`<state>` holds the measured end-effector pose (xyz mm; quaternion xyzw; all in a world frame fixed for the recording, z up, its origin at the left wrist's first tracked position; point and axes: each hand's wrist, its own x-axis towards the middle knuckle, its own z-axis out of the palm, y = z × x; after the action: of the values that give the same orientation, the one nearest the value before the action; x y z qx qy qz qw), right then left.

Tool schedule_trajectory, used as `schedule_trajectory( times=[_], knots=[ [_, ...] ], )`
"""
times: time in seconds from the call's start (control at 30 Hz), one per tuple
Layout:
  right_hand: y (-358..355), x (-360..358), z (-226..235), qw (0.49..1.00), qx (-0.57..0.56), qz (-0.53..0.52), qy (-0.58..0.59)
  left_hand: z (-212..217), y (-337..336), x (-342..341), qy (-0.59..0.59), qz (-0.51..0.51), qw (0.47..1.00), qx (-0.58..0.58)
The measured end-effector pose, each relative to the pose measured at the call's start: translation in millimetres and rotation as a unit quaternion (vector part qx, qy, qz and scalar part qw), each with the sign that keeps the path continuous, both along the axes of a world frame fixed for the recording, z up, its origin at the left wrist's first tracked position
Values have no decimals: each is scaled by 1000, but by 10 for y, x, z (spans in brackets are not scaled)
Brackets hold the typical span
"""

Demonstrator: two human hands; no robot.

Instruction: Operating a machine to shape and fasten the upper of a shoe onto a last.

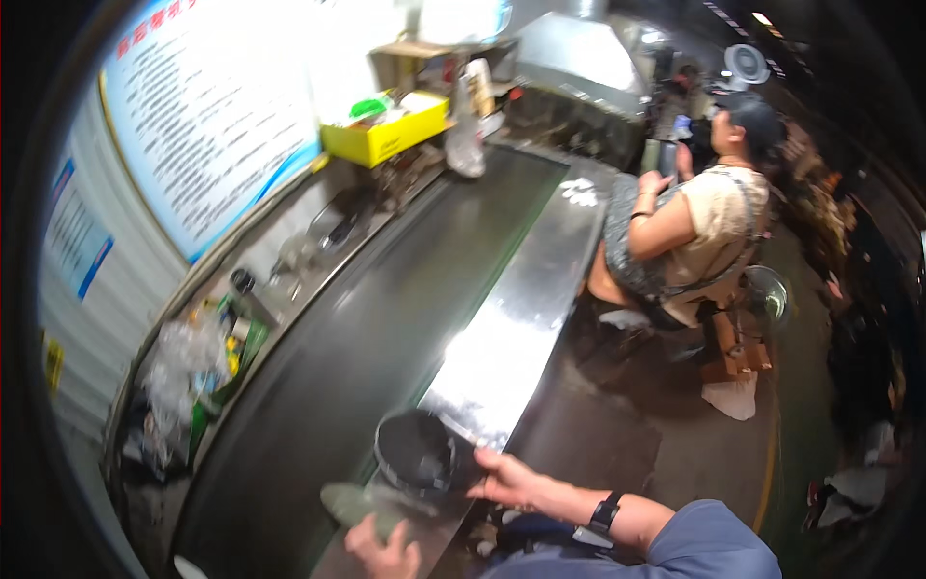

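My right hand [503,479] grips the lower right edge of a black, round, bowl-like thing [413,450]; its exact kind I cannot make out. The black thing is tilted above the steel edge strip of a long dark conveyor belt [357,338]. At the bottom, my left hand [382,552] is blurred, its fingers apart. Just beyond those fingers is a rounded grey-green thing [349,504], smeared and partly behind the black one. Whether my left hand touches it, I cannot tell.
Clear plastic bags [178,381] and a dark bottle [243,281] line the belt's left ledge. Farther back stand a yellow box [386,133] and a metal hood [579,60]. A co-worker [709,212] sits at the belt's right side, beside a brown carton [731,345].
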<state>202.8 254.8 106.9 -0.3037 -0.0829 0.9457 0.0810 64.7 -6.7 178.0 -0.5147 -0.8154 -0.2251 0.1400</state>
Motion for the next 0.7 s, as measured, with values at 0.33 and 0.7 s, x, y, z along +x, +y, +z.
schedule_trajectory(
  times=[0.33, 0.7],
  knots=[
    [363, 188, 182, 983, -30, -37, 176, -539, 551, 591, -119, -95, 988, -35],
    [21, 220, 582, 991, 131, 3, 32, -109, 1158, -120, -672, 88, 651, 342]
  ],
)
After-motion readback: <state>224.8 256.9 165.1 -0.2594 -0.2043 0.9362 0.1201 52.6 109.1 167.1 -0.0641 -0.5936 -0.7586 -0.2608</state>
